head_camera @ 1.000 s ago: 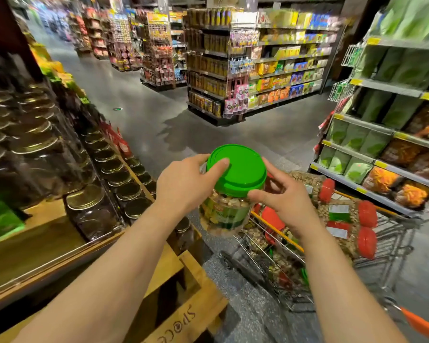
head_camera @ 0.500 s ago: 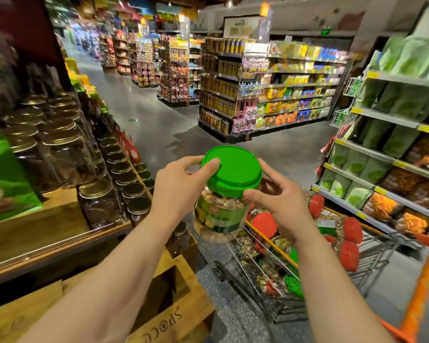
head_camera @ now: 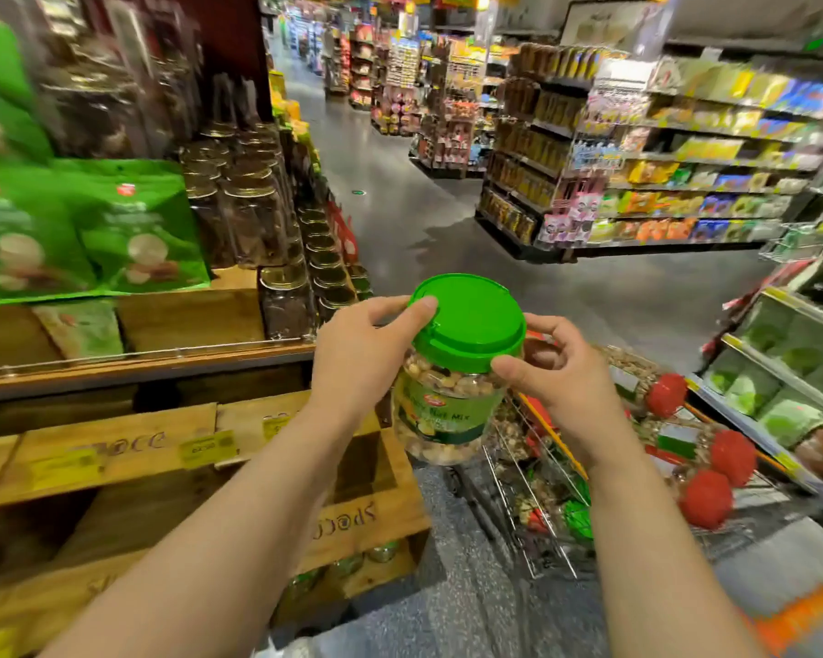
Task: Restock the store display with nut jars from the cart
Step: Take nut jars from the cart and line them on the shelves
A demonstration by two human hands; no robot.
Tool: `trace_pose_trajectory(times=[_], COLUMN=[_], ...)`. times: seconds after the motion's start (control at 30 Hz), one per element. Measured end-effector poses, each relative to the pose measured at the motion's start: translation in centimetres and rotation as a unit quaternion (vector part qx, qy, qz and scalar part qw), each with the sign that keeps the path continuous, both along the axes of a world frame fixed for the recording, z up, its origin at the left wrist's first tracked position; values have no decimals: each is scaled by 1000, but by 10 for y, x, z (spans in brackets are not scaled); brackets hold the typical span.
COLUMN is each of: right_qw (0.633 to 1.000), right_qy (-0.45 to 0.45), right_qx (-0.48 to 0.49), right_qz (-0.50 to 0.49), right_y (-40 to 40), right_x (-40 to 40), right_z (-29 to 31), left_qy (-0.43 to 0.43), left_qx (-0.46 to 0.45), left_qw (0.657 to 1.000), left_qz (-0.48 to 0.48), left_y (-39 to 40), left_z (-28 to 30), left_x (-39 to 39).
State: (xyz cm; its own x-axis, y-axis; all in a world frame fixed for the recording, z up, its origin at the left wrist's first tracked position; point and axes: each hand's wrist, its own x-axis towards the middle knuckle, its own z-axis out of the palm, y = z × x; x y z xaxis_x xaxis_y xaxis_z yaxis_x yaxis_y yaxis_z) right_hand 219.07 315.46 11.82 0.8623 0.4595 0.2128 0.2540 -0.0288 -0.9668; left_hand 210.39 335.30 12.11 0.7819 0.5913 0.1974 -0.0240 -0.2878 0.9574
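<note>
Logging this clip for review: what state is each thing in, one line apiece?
nut jar: lid on, upright, held in the air between display and cart
green lid: closed on the jar
left hand: grips the jar near the lid
right hand: grips the jar at the lid rim
cart: holds red-lidded jars lying on their sides
wooden display: stocked with gold-lidded jars and green bags

Your two forearms enter from the bottom edge, both bare from elbow to wrist, no sleeve reaching into view. Your left hand (head_camera: 359, 351) and right hand (head_camera: 559, 375) are ungloved, with short, unpainted nails on the fingers.
</note>
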Motion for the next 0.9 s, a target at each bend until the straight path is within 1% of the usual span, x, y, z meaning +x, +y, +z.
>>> trace_pose_trajectory(times=[0.1, 0.17, 0.27, 0.5, 0.7, 0.9], right_qw=[999, 996, 985, 961, 940, 924], right_qy=[-4, 2, 28, 45, 48, 70], right_qx=[-2, -2, 6, -14, -25, -27], right_qz=[52, 92, 169, 274, 336, 376], right_y=[26, 46, 79, 159, 233, 301], right_x=[-15, -27, -49, -110, -191, -276], right_z=[-3, -5, -8, -14, -12, -12], left_qy=[15, 17, 20, 32, 27, 22], left_qx=[-16, -11, -4, -10, -29, -44], left_qw=[998, 996, 989, 966, 951, 943], left_qz=[57, 88, 144, 257, 307, 329], left_y=[17, 29, 47, 99, 153, 214], left_z=[0, -1, -4, -12, -19, -20], left_x=[-33, -56, -96, -190, -288, -382])
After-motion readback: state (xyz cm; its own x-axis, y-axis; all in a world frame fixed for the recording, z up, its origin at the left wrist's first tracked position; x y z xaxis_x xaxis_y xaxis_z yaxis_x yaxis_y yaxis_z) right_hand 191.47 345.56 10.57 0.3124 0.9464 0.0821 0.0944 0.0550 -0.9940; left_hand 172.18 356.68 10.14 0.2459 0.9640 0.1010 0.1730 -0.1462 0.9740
